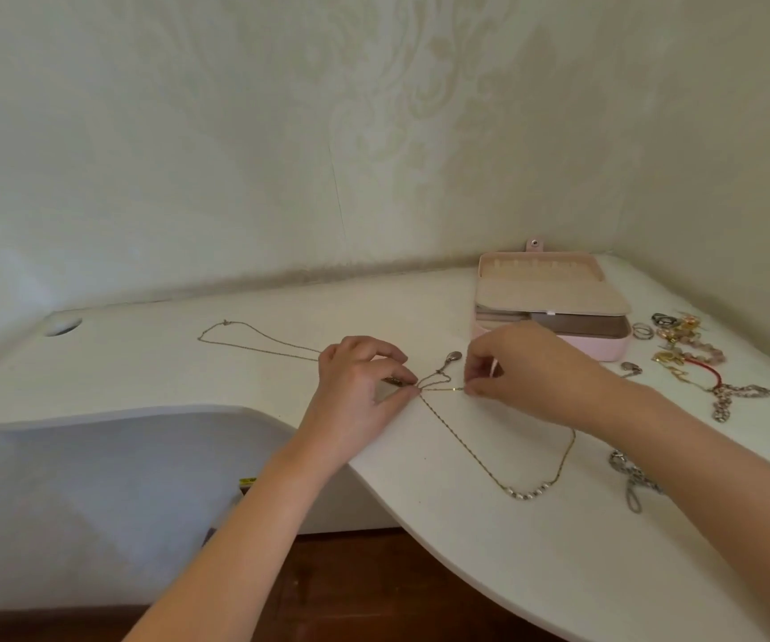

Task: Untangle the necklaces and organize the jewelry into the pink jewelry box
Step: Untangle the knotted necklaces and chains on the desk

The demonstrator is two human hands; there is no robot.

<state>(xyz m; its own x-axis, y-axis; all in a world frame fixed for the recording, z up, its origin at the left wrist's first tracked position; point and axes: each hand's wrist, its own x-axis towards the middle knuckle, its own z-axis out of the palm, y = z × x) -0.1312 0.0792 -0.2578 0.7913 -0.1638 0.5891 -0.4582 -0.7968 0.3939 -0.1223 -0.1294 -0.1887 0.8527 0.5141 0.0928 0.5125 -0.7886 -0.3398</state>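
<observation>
Two thin chains cross in a tangle [434, 386] on the white desk [489, 549]. My left hand [360, 391] pinches the tangle at its left end. My right hand [526, 373] pinches a gold strand at its right end. A silver necklace [253, 335] trails away to the left. A gold necklace with pale beads [531, 491] loops toward me. A small oval pendant [452, 358] lies just behind the tangle. The pink jewelry box [554, 303] stands open at the back right, its beige inner tray showing.
A heap of rings, bracelets and chains [684, 345] lies right of the box. A chunky silver chain [633, 479] rests beside my right forearm and another [735, 396] farther right. The desk's curved front edge runs below my arms. A cable hole [63, 325] is at far left.
</observation>
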